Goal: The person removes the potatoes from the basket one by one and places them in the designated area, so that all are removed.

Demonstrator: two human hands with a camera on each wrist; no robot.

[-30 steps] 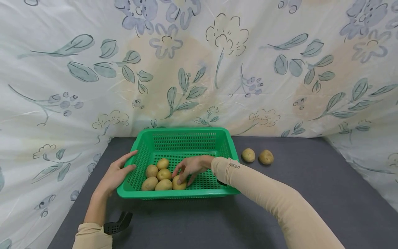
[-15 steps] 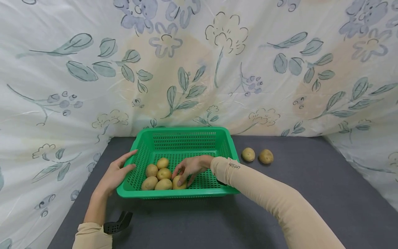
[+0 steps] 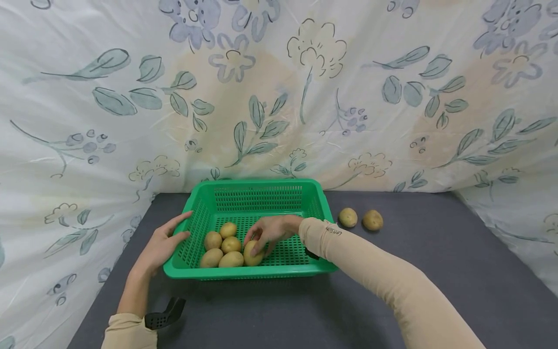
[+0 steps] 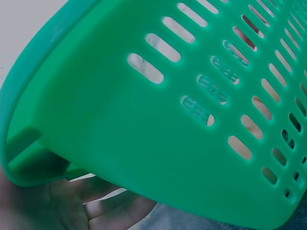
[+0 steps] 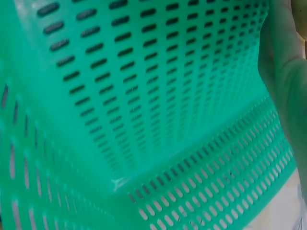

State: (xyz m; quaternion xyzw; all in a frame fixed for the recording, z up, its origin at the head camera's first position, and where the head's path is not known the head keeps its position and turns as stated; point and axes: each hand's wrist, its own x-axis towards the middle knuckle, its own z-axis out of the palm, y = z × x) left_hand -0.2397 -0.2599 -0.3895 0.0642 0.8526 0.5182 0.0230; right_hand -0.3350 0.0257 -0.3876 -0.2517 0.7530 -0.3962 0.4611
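Note:
In the head view, a green slatted plastic basket (image 3: 279, 183) holds several potatoes bunched in its left half. Thumb and fingers of my right hand (image 3: 274, 229) pinch the potato (image 3: 253, 253) at the right end of the front row, which stands tilted on end beside its neighbour (image 3: 231, 259). At the basket's left rim rests my left hand (image 3: 161, 246), index finger and thumb stretched over the edge. The left wrist view shows its other fingers (image 4: 117, 211) lying fairly straight along the basket's outside, partly hidden by the wall. A sliver of potato (image 5: 301, 17) shows past my right hand in the right wrist view.
Two more potatoes, a paler one (image 3: 348, 217) and a browner one (image 3: 372, 220), lie on the dark grey tabletop (image 3: 436, 261) right of the basket. A flower-printed cloth (image 3: 279, 97) hangs behind and along the sides. My right sleeve crosses the basket's front right corner.
The pinched potato has tipped more upright and shifted slightly up and right with my right hand. The front-row potatoes have nudged slightly right. My left hand has stayed at the rim.

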